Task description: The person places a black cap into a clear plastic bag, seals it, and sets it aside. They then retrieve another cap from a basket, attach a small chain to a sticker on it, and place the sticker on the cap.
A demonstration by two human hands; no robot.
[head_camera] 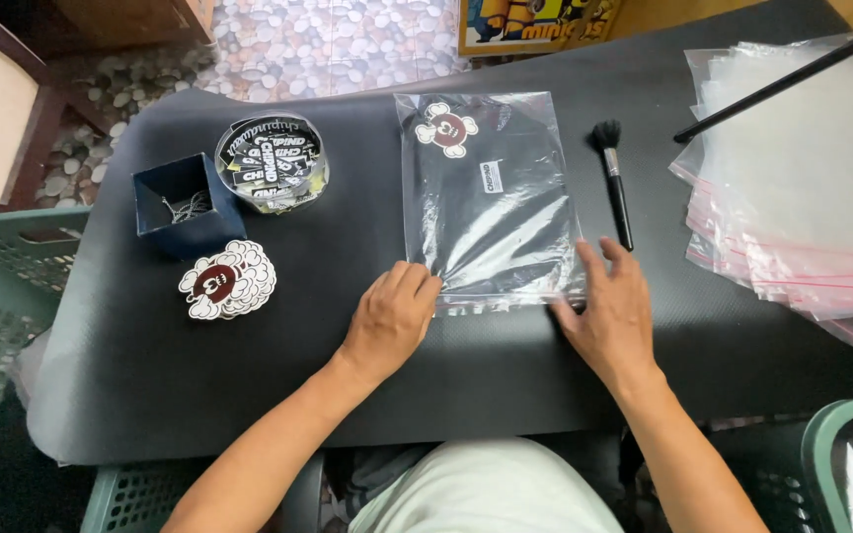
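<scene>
A clear plastic bag (491, 192) holding a folded black garment lies flat on the black table (298, 375), with a cloud-shaped sticker tag inside at its top. My left hand (387, 321) presses on the bag's near left corner, fingers curled. At the near right corner rests my right hand (609, 311), fingers spread along the sealed edge. Neither hand lifts the bag.
A black brush (614, 183) lies right of the bag. A stack of empty clear bags (802, 188) sits at the far right under a black rod (792, 79). On the left are a round tub of labels (271, 163), a dark blue box (188, 205) and a cloud-shaped sticker (227, 280).
</scene>
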